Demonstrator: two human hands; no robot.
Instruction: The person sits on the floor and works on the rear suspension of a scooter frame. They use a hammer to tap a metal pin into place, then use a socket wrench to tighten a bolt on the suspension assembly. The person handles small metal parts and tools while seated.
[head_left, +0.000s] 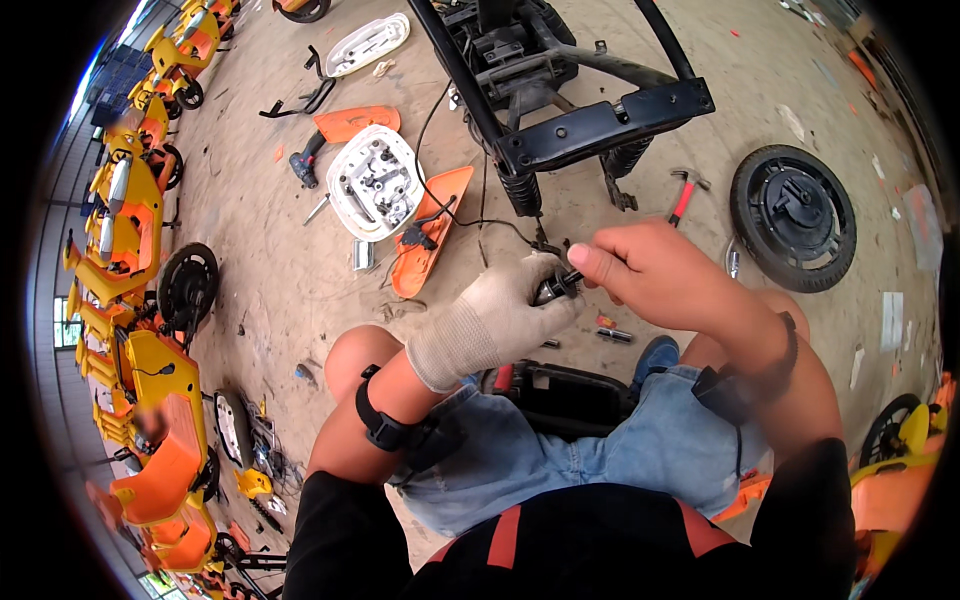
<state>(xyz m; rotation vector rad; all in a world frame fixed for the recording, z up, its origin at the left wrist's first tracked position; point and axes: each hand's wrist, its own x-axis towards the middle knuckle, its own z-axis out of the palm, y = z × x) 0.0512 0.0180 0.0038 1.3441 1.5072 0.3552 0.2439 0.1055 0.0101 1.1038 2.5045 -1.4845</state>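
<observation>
My left hand (490, 312) wears a pale knitted glove and is closed round a dark cylindrical metal part (556, 290) in front of my knees. The bare right hand (655, 275) meets it from the right, with thumb and fingers pinched at the part's thin end; the fingertips partly hide what they grip. Just beyond my hands stands a black scooter frame (605, 130) without its wheel. Two black spring shock absorbers (520, 192) hang from it, and a thin black cable runs down near my left hand.
A wheel with a black hub (795, 218) lies at right, near a red-handled hammer (682, 198). Left of the frame are a white cover holding bolts (378, 185), an orange panel (432, 235) and a cordless drill (306, 162). Yellow scooters (135, 220) line the left side.
</observation>
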